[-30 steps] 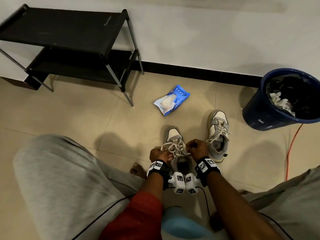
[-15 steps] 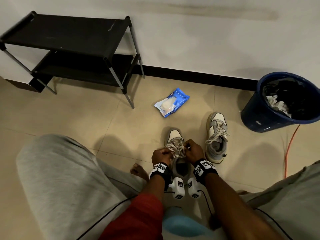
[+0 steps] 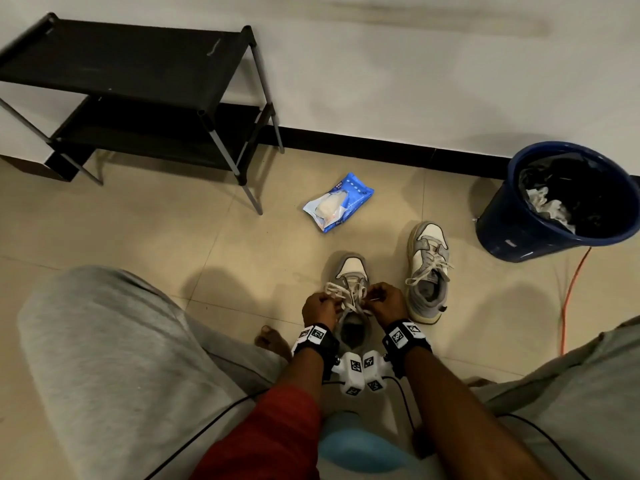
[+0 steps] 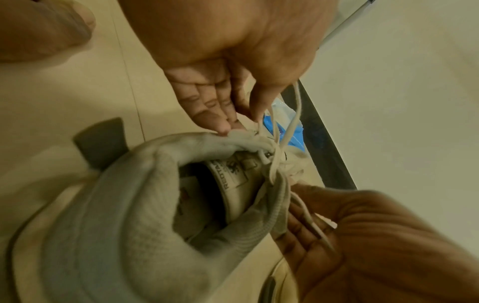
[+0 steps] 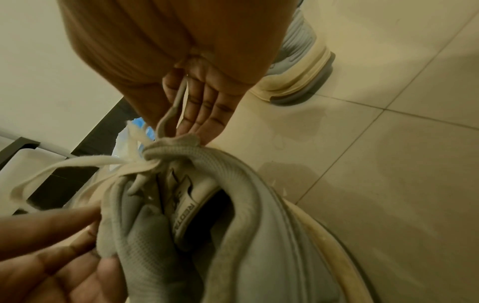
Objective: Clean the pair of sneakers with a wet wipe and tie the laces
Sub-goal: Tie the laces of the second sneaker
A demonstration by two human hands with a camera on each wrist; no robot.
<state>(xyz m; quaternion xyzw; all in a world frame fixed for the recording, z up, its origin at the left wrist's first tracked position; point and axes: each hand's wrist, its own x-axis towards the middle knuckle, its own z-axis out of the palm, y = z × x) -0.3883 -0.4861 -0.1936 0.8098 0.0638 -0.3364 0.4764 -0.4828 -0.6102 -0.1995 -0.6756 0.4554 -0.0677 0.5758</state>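
Observation:
Two grey and white sneakers stand on the tiled floor. The near sneaker [image 3: 349, 270] [image 4: 124, 205] [image 5: 233, 225] lies between my hands, its cream laces [image 3: 346, 296] [image 4: 274, 164] [image 5: 145, 162] gathered over the tongue. My left hand [image 3: 330, 301] [image 4: 249, 116] pinches one lace strand between thumb and fingers on the shoe's left side. On the right side, my right hand [image 3: 375, 296] [image 5: 191, 123] holds the other strand, which runs across its fingers. The second sneaker [image 3: 427, 271] [image 5: 298, 67] stands to the right, laces tied. A blue wet wipe pack [image 3: 337, 202] lies beyond the shoes.
A dark blue bin [image 3: 502, 233] with crumpled wipes inside stands at the right by the wall. A black two-tier shoe rack [image 3: 138, 64] stands at the back left. An orange cable [image 3: 571, 292] runs along the floor at the right. My grey-trousered knees flank the shoes.
Both hands stay on the near sneaker's laces and have drawn slightly closer together over the tongue. The second sneaker, the pack and the bin have not moved.

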